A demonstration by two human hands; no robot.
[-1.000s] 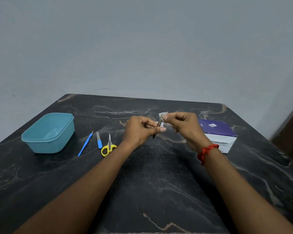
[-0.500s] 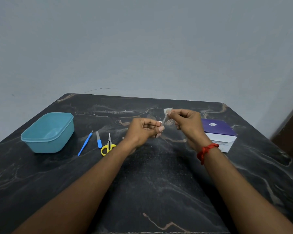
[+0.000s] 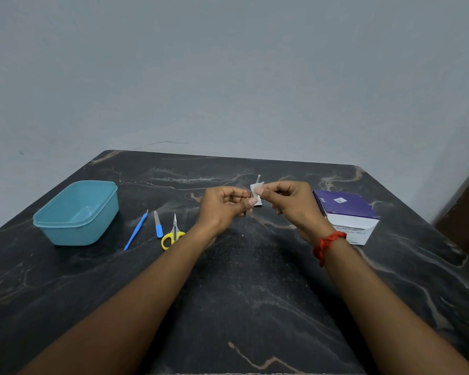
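Observation:
Over the middle of the black marble table (image 3: 228, 307) my two hands meet. My right hand (image 3: 290, 204), a red thread round its wrist, pinches a small white swab pad (image 3: 254, 188) between thumb and fingertip. The pad is wrapped round a thin metal tool whose tip (image 3: 258, 178) pokes up above it. My left hand (image 3: 222, 209) has its fingers curled and pinches the tool's lower end, which is mostly hidden. A small white wrapper (image 3: 258, 203) shows just below the pad, partly covered by my fingers.
At the left stands a teal plastic tub (image 3: 76, 212). Beside it lie a blue stick tool (image 3: 136, 234), a blue-handled nail file (image 3: 157, 226) and yellow scissors (image 3: 172, 235). A purple and white swab box (image 3: 347, 215) sits right of my hands. Brown furniture (image 3: 466, 212) borders the right edge.
The tool has turned from slanted to nearly upright. My right hand with the pad has slid along it toward the tip, which now sticks out above the pad.

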